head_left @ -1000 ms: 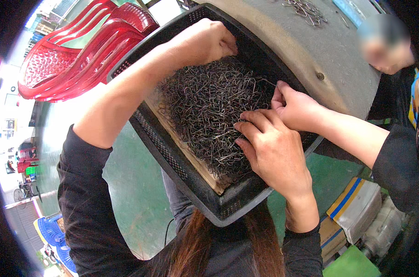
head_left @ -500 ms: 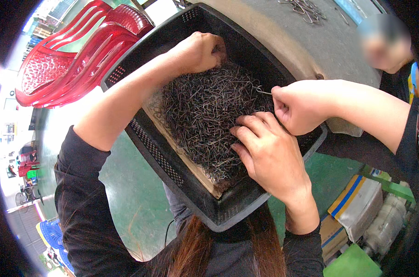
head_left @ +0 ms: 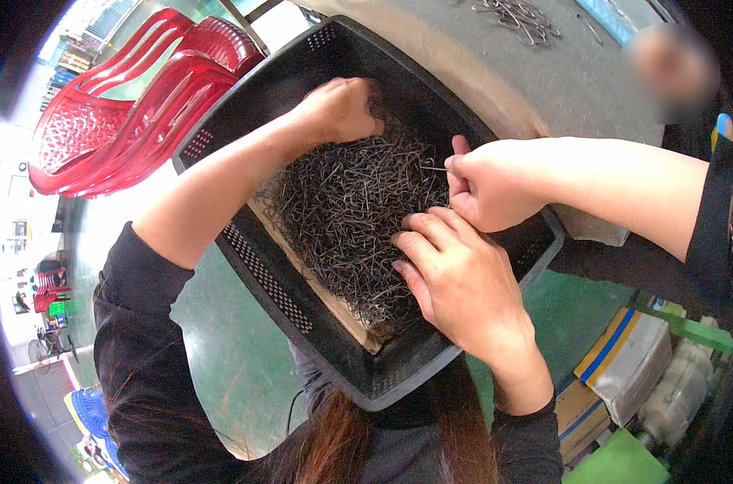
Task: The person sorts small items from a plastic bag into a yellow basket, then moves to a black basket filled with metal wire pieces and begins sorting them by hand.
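Note:
A dense heap of dark metal wire hooks (head_left: 358,210) lies in a black plastic crate (head_left: 257,270), on flattened brown cardboard (head_left: 322,294). At the heap's far end is my left hand (head_left: 344,110), its fingers curled down and closed; whatever they grip is hidden. Over the heap's right side rests my right hand (head_left: 471,282), palm down, with slightly bent, parted fingers on the hooks and nothing visibly held. Just beyond it, a co-worker's hand (head_left: 495,184) reaches in from the right, pinching a thin metal hook (head_left: 435,168) whose end touches the heap.
Several more hooks (head_left: 515,20) lie on the grey surface (head_left: 463,48) beyond the crate. Red plastic chairs (head_left: 128,113) are stacked at the far left. Boxes (head_left: 624,363) and a green-framed machine (head_left: 681,387) stand at the lower right. The co-worker's arm crosses the crate's right rim.
My left hand has come slightly nearer and left over the heap. The co-worker's hand and hook have shifted left. My right hand has moved slightly left, still on the hooks.

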Tool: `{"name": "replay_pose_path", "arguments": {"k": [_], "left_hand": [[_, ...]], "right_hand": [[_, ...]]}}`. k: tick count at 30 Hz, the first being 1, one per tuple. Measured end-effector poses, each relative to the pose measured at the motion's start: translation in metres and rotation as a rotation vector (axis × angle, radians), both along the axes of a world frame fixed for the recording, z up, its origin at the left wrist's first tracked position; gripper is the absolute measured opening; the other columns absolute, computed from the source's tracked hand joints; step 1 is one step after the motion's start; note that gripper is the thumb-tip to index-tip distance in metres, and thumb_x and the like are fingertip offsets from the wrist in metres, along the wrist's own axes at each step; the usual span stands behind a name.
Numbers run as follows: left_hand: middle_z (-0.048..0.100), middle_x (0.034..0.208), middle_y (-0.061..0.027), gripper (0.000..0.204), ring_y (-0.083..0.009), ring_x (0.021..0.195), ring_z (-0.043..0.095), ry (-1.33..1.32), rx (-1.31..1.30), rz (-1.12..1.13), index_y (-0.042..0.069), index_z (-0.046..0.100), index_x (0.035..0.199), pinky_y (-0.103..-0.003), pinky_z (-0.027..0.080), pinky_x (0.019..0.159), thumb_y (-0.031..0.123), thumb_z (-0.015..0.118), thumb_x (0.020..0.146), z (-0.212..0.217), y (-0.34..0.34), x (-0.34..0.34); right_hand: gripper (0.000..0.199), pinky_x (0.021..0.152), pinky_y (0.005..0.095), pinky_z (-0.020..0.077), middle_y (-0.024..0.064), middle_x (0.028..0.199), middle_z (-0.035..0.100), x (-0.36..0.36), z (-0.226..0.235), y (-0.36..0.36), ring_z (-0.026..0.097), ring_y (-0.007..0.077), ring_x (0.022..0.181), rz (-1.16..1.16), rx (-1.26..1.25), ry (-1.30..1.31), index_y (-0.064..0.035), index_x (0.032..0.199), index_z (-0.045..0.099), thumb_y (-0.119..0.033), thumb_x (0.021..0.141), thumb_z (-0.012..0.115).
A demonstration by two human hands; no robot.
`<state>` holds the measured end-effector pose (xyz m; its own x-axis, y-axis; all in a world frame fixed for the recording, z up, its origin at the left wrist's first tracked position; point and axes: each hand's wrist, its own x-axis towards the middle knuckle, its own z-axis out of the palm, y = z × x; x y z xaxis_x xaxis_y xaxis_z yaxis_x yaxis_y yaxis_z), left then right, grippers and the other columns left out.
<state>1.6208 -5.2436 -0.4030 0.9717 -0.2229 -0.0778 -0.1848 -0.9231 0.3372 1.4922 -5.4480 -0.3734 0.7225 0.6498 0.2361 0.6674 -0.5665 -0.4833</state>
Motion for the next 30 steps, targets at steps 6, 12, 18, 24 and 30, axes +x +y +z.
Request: {"name": "replay_pose_path", "arguments": {"k": [6, 12, 18, 24, 30], "left_hand": [[0.064, 0.082, -0.0167, 0.036, -0.0284, 0.079, 0.063, 0.070, -0.133, -0.105, 0.006, 0.060, 0.101, -0.036, 0.049, 0.075, 0.020, 0.062, 0.068, 0.003, 0.005, -0.004], [0.063, 0.090, -0.0165, 0.031, -0.0307, 0.085, 0.061, 0.023, 0.079, -0.160, 0.010, 0.063, 0.100, -0.038, 0.048, 0.078, 0.017, 0.058, 0.070, -0.002, 0.001, 0.001], [0.064, 0.088, -0.0151, 0.026, -0.0302, 0.085, 0.061, 0.013, 0.057, -0.144, 0.010, 0.066, 0.093, -0.039, 0.048, 0.078, 0.021, 0.059, 0.071, -0.004, -0.001, 0.004], [0.065, 0.084, -0.0121, 0.021, -0.0291, 0.083, 0.062, 0.026, 0.075, -0.145, 0.019, 0.068, 0.088, -0.039, 0.049, 0.076, 0.024, 0.060, 0.069, -0.002, -0.005, 0.004], [0.064, 0.075, -0.0137, 0.016, -0.0325, 0.074, 0.061, -0.076, 0.130, -0.133, 0.010, 0.066, 0.082, -0.041, 0.049, 0.068, 0.017, 0.054, 0.073, -0.002, -0.011, 0.001]], "right_hand": [[0.009, 0.068, 0.0346, 0.0482, 0.0088, 0.084, 0.053, -0.001, 0.000, 0.001, 0.054, 0.0247, 0.085, -0.006, 0.014, 0.002, -0.0031, 0.077, 0.054, -0.010, 0.073, 0.057], [0.021, 0.079, 0.0336, 0.0464, 0.0083, 0.098, 0.057, -0.002, 0.009, 0.000, 0.054, 0.0244, 0.097, -0.026, -0.080, 0.142, -0.0036, 0.090, 0.058, -0.011, 0.071, 0.064], [0.012, 0.069, 0.0347, 0.0473, 0.0086, 0.087, 0.053, -0.001, 0.002, 0.001, 0.052, 0.0245, 0.090, -0.002, 0.010, 0.032, -0.0038, 0.081, 0.055, -0.013, 0.074, 0.058], [0.014, 0.073, 0.0360, 0.0454, 0.0091, 0.089, 0.054, -0.002, 0.002, 0.000, 0.051, 0.0253, 0.091, 0.001, 0.012, 0.035, -0.0031, 0.083, 0.056, -0.012, 0.073, 0.059], [0.014, 0.073, 0.0356, 0.0459, 0.0094, 0.089, 0.054, -0.001, 0.001, 0.001, 0.051, 0.0252, 0.091, 0.001, 0.013, 0.014, -0.0028, 0.083, 0.056, -0.012, 0.073, 0.060]]}}
